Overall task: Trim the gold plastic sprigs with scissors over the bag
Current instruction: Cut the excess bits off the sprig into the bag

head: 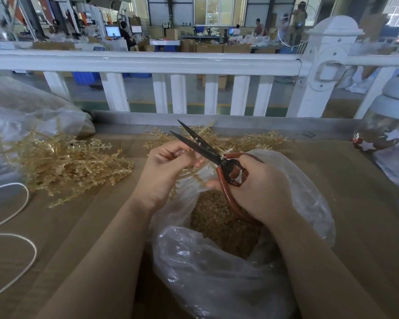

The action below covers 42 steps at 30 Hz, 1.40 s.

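At the far left a clear plastic sack [21,116] lies on its side on the brown tabletop [101,226], and a large heap of gold sprigs [62,162] spills from its mouth. These look whole and uncut, so by my judgement a good share of the work is still to do. Two loops of white cord [14,226] lie in front of the heap, near the table's left edge.

Toward the middle, the left hand [164,171] is curled, its fingertips pinching one gold sprig [189,174] whose stem trails down toward the bag. Much of that sprig is hidden by the fingers. The scissors [207,149], with dark blades and reddish-brown loop handles, point up and to the left; the blades stand apart, just beyond the left fingertips. The right hand [256,187] grips the handles, fingers wrapped through and around the loops.

Below both hands sits an open clear bag [217,272], its mouth facing up. Inside lies a deep layer of small gold offcuts [217,222], which suggests many sprigs are already trimmed. Behind the hands, more gold sprigs [258,139] are scattered across the tabletop; whether these are finished or waiting I cannot tell.

At the far right stands a jar with white stars [385,137]. A white railing [148,61] runs behind the table.
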Tool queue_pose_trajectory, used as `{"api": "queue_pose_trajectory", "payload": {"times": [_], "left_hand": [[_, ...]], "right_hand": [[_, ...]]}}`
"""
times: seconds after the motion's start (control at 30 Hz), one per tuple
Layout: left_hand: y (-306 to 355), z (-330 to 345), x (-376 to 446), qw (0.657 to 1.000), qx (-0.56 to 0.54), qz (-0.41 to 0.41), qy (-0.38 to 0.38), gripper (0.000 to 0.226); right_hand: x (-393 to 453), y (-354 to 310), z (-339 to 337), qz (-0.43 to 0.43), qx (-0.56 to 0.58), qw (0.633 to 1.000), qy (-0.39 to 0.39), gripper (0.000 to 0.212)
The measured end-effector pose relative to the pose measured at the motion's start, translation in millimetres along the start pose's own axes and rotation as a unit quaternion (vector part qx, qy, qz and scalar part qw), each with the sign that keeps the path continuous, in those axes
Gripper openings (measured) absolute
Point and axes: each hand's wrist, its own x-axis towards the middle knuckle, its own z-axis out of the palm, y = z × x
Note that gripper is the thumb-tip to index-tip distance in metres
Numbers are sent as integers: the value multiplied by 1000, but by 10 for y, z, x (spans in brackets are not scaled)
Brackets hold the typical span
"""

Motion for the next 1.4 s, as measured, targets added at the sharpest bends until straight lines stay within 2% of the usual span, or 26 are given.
{"api": "queue_pose_trajectory", "payload": {"times": [0.13, 0.37, 0.5, 0.73, 0.87, 1.13, 1.2, 1.3, 1.4], "left_hand": [[-4, -18, 6, 1000, 12, 2, -4, 8], [27, 28, -3, 1000, 14, 2, 7, 14], [64, 59, -13, 999, 36, 18, 27, 20], [43, 81, -18, 997, 75, 30, 21, 18], [39, 80, -13, 996, 74, 33, 23, 19], [50, 71, -12, 997, 66, 27, 23, 23], [43, 59, -12, 998, 50, 7, 31, 19], [42, 51, -10, 998, 38, -35, 41, 15], [39, 57, -12, 996, 63, -53, 38, 19]], "right_hand": [[7, 25, 10, 9, -5, 1000, -12, 75], [-3, 90, 39, 7, -35, 999, -1, 45], [-6, 74, 15, 5, -20, 1000, -5, 59], [-5, 37, -3, 8, 8, 1000, -23, 67], [-2, 36, -16, 11, 18, 999, -32, 67], [4, 57, 11, 23, 4, 999, -37, 50], [-3, 52, 16, 41, 30, 998, -43, 53], [17, 18, -12, 107, 138, 984, -41, 67], [49, -6, -43, 154, 256, 952, -62, 51]]}}
